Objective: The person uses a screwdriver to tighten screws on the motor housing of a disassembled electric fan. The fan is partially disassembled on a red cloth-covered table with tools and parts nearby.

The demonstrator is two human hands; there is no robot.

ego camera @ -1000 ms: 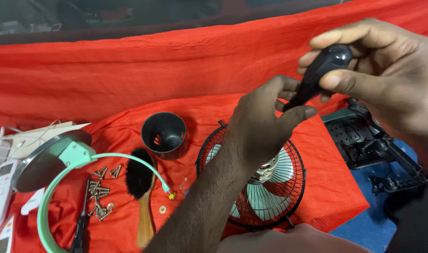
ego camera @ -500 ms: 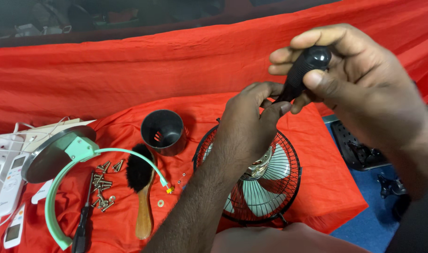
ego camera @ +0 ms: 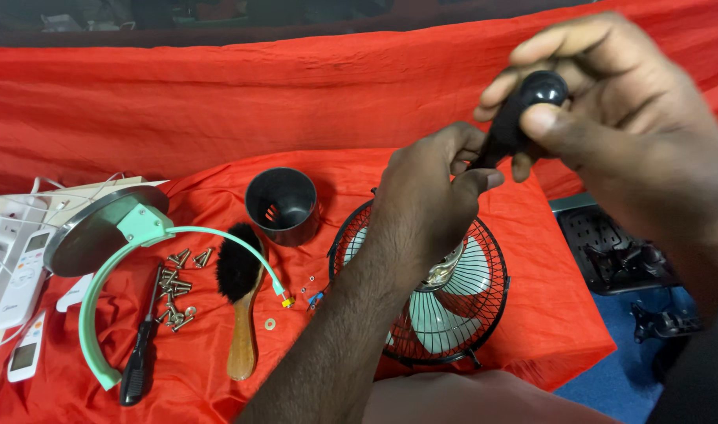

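Observation:
My right hand [ego camera: 610, 126] holds a small rounded black part [ego camera: 525, 110] up in the air, thumb pressed on its top. My left hand [ego camera: 430, 204] reaches up and pinches the lower end of that same black part with its fingertips. Below my hands a small fan with a black wire grille and pale green blades [ego camera: 445, 302] lies flat on the red cloth [ego camera: 217, 102]. My left forearm crosses over the fan's left side.
On the cloth lie a black cup-shaped housing [ego camera: 282, 206], a wooden-handled black brush [ego camera: 239, 283], several loose screws [ego camera: 177, 286], a screwdriver [ego camera: 141, 353], a mint green curved bracket on a round base [ego camera: 108, 235], and white remote controls [ego camera: 21, 275] at left. A black tray [ego camera: 610, 251] sits at right.
Both hands with the black part have shifted left and slightly up in view. The camera has moved, so the items on the cloth appear shifted.

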